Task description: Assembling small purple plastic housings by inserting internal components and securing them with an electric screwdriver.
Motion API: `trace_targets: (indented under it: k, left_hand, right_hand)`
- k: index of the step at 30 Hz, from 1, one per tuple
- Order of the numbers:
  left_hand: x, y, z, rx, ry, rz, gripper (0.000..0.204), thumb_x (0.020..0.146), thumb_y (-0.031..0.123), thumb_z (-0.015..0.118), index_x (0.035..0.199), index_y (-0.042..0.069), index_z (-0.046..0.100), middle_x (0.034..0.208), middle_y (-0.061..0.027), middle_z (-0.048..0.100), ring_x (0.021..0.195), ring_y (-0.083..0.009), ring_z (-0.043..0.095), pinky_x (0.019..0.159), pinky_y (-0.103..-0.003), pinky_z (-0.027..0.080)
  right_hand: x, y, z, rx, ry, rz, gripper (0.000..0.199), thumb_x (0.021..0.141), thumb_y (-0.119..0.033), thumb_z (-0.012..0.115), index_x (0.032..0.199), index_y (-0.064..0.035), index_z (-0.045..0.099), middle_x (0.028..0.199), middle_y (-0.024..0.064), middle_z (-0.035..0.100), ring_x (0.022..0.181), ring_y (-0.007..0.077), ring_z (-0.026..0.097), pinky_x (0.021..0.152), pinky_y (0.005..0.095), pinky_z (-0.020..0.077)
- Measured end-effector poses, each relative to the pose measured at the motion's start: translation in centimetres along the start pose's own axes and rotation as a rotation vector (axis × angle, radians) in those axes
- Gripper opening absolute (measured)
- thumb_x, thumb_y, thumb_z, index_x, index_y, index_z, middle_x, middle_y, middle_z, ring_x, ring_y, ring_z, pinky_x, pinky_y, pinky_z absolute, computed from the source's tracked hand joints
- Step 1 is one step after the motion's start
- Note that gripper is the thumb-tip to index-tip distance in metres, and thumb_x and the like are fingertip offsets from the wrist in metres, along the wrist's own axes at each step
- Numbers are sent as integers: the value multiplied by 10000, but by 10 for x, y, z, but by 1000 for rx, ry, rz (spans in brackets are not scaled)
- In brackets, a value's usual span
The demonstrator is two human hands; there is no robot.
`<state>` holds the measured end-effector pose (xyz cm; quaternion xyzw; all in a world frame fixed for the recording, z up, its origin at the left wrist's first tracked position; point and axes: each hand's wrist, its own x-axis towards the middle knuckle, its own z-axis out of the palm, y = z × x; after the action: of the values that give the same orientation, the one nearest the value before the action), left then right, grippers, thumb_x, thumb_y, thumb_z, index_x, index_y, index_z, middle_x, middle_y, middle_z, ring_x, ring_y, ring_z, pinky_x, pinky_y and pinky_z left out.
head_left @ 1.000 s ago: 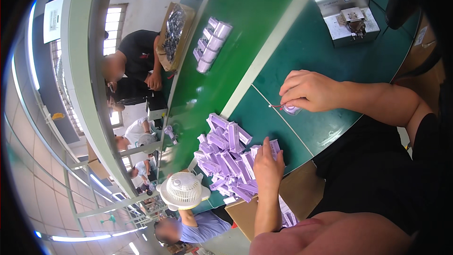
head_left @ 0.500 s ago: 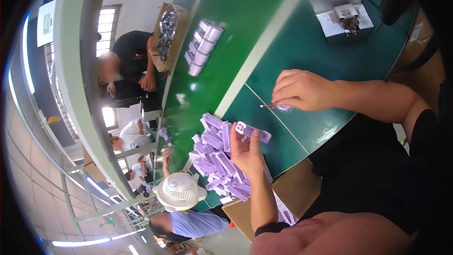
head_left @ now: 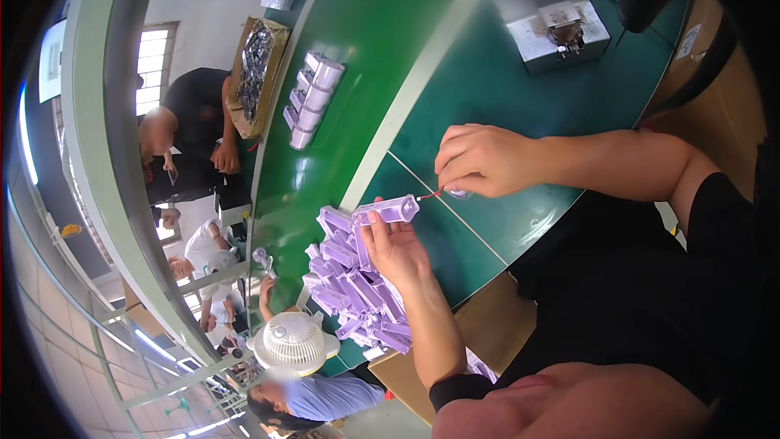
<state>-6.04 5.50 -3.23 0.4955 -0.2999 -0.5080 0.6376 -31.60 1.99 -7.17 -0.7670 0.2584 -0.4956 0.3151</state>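
My left hand [head_left: 398, 254] is closed round a lilac plastic housing [head_left: 388, 210], a long hollow casing, just above the near edge of a heap of similar lilac housings [head_left: 357, 286]. My right hand [head_left: 494, 161] pinches a small part with red wire [head_left: 431, 194]; a bit of its shiny, pale lilac body [head_left: 458, 193] shows beneath the fingers. The small white plug on the wire reaches the open end of the housing. Whether it has gone inside I cannot tell.
A metal bench machine [head_left: 561, 24] stands at the far end of the green table [head_left: 479, 236]. Joined lilac parts [head_left: 313, 102] lie in a row on the green belt [head_left: 374, 57]. A white fan [head_left: 294, 340] stands beyond the heap. Co-workers sit across and alongside.
My left hand has turned the housing so its open end faces my right hand. Both hands are closer together, and the wire's plug has come to the housing. The view has shifted slightly.
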Motion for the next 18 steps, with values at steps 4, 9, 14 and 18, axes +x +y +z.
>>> trace_targets:
  k: [4,9,14,18]
  left_hand:
    - [-2,-8,8,-26,17,-30,303,1059,202,658,1291,45,543,1316,-141,622,1121,-246,662,919,-433,603]
    - [-10,-6,27,-28,-43,0,342,1056,189,655,1332,50,509,1332,-162,611,1146,-249,656,933,-439,594]
    - [-22,-7,37,52,-92,105,414,1051,129,640,1414,40,461,1368,-200,594,1198,-258,638,966,-444,575]
    - [-37,-4,47,259,-39,317,501,1038,51,638,1492,31,428,1300,-174,609,1162,-244,645,956,-448,579]
  right_hand:
    - [0,0,3,-1,34,-15,71,900,-129,752,923,-72,787,984,31,725,982,264,629,873,385,531]
    - [0,0,2,-18,7,6,72,893,-127,756,935,-75,784,1050,48,711,1018,265,638,880,399,535]
    - [1,-1,2,-8,31,27,69,890,-118,755,918,-64,785,1043,55,716,1005,265,637,872,389,539]
    - [2,-1,2,1,51,52,66,886,-111,752,905,-57,786,1019,50,723,991,263,638,861,380,544]
